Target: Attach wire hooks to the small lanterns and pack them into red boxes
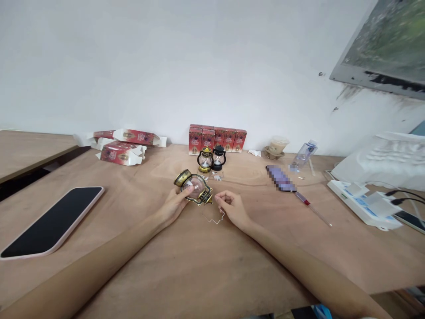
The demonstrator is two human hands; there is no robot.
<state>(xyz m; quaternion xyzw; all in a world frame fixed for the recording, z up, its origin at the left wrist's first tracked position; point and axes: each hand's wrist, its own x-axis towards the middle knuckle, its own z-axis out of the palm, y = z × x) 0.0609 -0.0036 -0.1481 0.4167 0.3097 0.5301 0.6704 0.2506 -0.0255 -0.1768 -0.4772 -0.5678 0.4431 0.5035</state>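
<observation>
"At your left hand (pixel 174 206), what are the fingers doing?"

"They're wrapped around a bronze-coloured lantern (pixel 199 188), thumb across the glass. You have it tilted, base toward upper left, top toward lower right."

"And your right hand (pixel 234 209)?"

"Just beside the lantern's top, its fingers curled and narrowed toward the thumb. A thin bent wire (pixel 217 222) runs just below, one end meeting those fingertips; whether you grip it, I can't tell."

"What's past your hands?"

"Two upright lanterns side by side, a gold one (pixel 206 161) and a black one (pixel 218 161). Behind them, red boxes (pixel 219 138) stand grouped by the wall (pixel 159 66)."

"And farther out?"

"On your left, opened red cartons (pixel 124 152) lie near the wall, with a dark-screened phone (pixel 55 221) nearer you. On your right, a red-handled screwdriver (pixel 306 202), a clear bottle (pixel 303 155) behind it, and a white power strip (pixel 348 200) with plugs in it."
</observation>
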